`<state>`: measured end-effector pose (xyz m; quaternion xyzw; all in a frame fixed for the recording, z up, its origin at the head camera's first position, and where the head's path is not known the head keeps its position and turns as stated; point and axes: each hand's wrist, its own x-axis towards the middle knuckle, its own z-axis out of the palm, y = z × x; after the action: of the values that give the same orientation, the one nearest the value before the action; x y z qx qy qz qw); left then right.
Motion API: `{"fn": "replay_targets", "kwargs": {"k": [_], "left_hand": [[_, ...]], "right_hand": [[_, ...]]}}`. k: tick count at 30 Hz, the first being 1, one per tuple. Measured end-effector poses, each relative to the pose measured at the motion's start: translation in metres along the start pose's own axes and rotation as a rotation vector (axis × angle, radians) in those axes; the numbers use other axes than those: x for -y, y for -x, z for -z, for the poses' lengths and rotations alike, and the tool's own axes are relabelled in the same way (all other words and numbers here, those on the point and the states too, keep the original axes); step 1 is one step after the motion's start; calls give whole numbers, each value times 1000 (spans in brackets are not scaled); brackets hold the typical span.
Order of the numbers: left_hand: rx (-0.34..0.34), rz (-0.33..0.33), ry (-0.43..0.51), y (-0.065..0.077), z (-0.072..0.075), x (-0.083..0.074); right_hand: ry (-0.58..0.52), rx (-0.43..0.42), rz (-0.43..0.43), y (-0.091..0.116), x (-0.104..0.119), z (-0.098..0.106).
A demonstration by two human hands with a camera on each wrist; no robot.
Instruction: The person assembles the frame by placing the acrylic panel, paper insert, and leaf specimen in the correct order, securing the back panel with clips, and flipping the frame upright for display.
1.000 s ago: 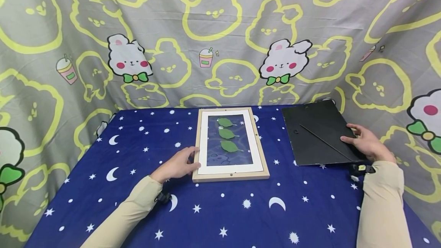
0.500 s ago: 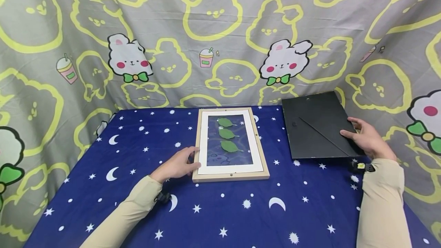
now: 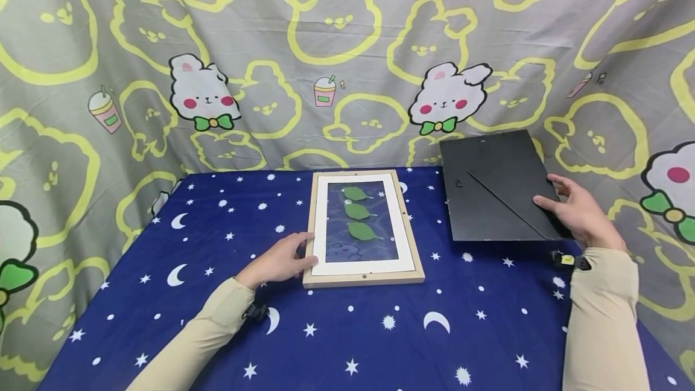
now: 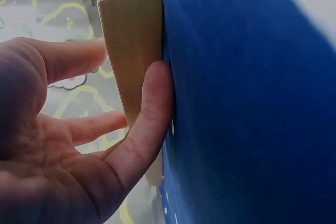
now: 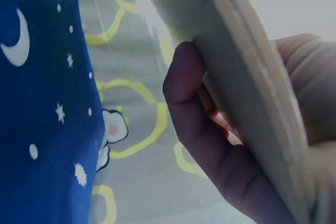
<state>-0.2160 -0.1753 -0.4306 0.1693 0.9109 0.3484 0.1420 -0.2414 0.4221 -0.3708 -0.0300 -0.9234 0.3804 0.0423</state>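
Observation:
A light wooden picture frame (image 3: 365, 280) lies on the starry blue cloth, with a white mat (image 3: 358, 267) round a clear pane. Within the mat, three green leaves (image 3: 357, 211) form a column. My left hand (image 3: 278, 258) rests against the frame's left side; in the left wrist view its fingers (image 4: 157, 87) lie along the wooden edge, fairly straight. At the right, my right hand (image 3: 583, 213) grips the right edge of a black frame backing board (image 3: 494, 186) with a thin diagonal easel leg. The right wrist view shows curled fingers (image 5: 189, 103) beneath the tilted board.
Blue cloth (image 3: 304, 349) with moons and stars covers the table. Behind and at both sides hangs a grey curtain (image 3: 369, 35) with yellow outlines and bunny faces. The board's far edge overlaps the curtain in the head view.
The backing board has risen off the cloth in my right hand, its far edge lifting up the curtain in view. My left hand and the picture frame stay where they were.

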Motion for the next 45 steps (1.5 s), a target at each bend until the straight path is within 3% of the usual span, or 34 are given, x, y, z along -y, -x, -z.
{"fn": "replay_targets", "kwargs": {"k": [6,14,24,37,45], "left_hand": [[-1,15,-7,-2,0,3],[-101,26,-59,-4,6,2],[-215,-100,-64,1,14,-8],[-347,-172,-31,7,18,-19],[-421,-184,71,11,18,-28]], "right_hand": [[-14,-8,14,2,14,-2],[-33,-14,36,4,31,-8],[-108,-23,37,2,49,-21],[-208,-19,40,4,74,-36],[-280,-61,95,15,100,-47]]}}
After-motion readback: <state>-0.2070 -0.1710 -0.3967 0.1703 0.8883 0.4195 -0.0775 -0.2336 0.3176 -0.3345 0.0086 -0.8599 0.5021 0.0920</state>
